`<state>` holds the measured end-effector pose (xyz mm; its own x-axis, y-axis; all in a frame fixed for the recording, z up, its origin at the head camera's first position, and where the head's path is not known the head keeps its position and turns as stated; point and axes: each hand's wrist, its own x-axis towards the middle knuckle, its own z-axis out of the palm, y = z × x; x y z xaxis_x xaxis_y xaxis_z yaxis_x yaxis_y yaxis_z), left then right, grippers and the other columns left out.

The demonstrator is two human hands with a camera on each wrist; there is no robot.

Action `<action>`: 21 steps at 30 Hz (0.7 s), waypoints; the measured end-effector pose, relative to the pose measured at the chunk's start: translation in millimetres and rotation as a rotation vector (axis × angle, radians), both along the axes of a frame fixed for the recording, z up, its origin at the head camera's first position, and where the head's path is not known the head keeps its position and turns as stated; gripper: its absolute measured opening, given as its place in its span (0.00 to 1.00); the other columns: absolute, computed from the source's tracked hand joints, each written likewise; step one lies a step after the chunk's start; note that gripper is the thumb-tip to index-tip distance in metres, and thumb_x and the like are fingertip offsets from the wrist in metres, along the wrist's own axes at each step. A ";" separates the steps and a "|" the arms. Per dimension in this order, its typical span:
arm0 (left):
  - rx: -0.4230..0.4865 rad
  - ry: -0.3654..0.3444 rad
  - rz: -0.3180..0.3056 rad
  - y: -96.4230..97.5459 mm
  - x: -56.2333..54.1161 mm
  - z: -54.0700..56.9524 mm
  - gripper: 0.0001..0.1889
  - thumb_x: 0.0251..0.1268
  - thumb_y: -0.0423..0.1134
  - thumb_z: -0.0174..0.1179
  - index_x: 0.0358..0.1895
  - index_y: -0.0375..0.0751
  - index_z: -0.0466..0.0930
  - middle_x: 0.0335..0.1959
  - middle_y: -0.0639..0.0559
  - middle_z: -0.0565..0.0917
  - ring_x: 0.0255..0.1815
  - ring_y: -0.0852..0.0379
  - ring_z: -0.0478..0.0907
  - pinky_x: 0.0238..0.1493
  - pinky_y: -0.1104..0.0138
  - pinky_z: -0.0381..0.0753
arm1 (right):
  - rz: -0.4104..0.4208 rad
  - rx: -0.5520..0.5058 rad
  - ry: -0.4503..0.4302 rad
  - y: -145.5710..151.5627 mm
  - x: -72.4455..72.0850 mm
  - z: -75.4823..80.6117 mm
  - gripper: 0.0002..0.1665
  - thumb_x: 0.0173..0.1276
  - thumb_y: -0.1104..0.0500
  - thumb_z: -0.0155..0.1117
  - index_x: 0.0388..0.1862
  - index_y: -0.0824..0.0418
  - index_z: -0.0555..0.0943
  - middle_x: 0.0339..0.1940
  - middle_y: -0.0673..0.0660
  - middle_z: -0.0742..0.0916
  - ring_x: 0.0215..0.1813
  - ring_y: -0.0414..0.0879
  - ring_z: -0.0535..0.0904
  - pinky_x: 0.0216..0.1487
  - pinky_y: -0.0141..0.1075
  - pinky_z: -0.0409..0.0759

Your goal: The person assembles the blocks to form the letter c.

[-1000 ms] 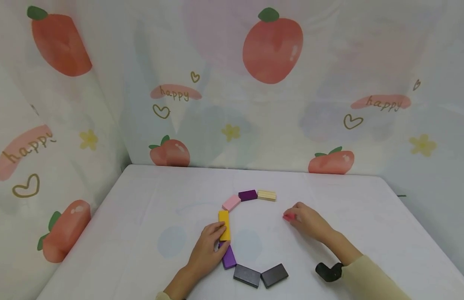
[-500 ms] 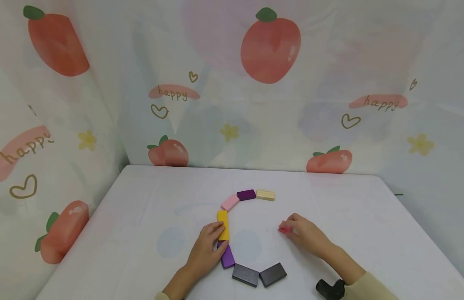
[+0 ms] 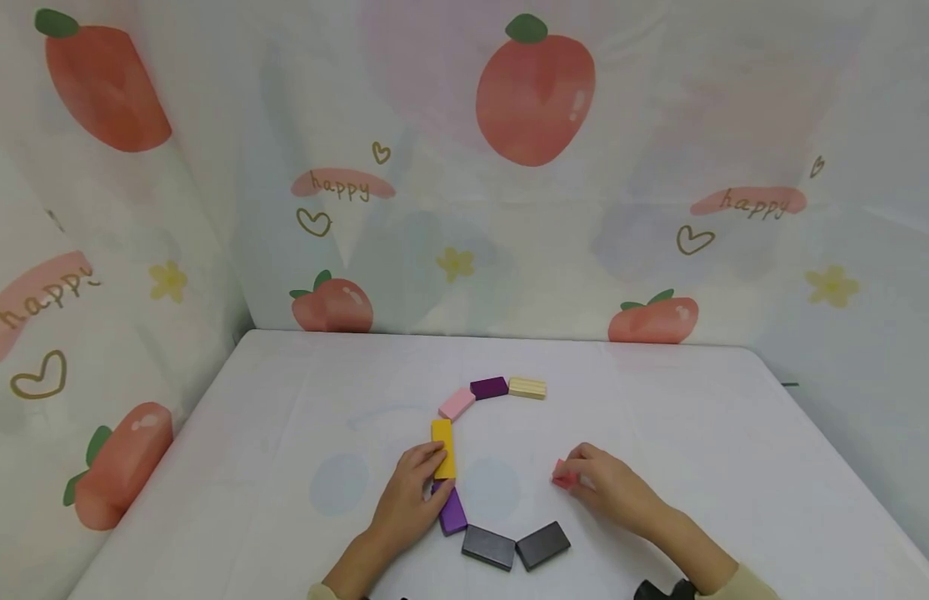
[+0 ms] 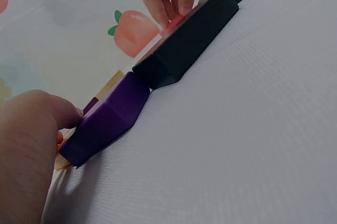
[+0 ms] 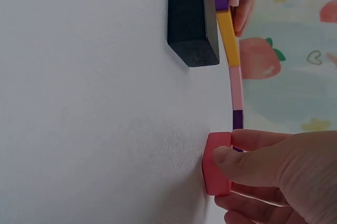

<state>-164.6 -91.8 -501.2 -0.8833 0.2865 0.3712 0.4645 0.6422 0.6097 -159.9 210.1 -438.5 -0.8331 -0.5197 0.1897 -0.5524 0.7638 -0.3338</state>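
Observation:
In the head view, blocks lie end to end in a curve like a C. My left hand (image 3: 406, 500) rests on its left side, fingertips on the yellow block (image 3: 442, 432) and thumb at the purple block (image 3: 454, 515). My right hand (image 3: 614, 487) pinches a red block (image 3: 561, 474) between thumb and fingers, inside the right opening of the curve. The right wrist view shows this red block (image 5: 211, 179) close over the white tabletop, thumb across its face.
Two black blocks (image 3: 489, 547) form the near end of the curve. A pink block (image 3: 457, 404), a dark purple block (image 3: 489, 388) and a ridged pale-yellow block (image 3: 527, 388) form the far end. A patterned cloth (image 3: 404, 275) rises behind the white table (image 3: 322, 392).
My right hand has moved nearer and slightly left with the red block, lower in the head view. My left hand stays on the blocks. The head view has shifted slightly.

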 end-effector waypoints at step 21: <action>-0.001 -0.003 0.015 0.3 0.4 0.8 0.23 0.58 0.42 0.62 0.55 0.34 0.76 0.58 0.52 0.72 0.61 0.54 0.64 0.60 0.61 0.67 | 0.105 -0.047 -0.073 -4.9 25.5 6.6 0.14 0.52 0.70 0.69 0.37 0.55 0.84 0.34 0.43 0.76 0.35 0.35 0.74 0.37 0.30 0.77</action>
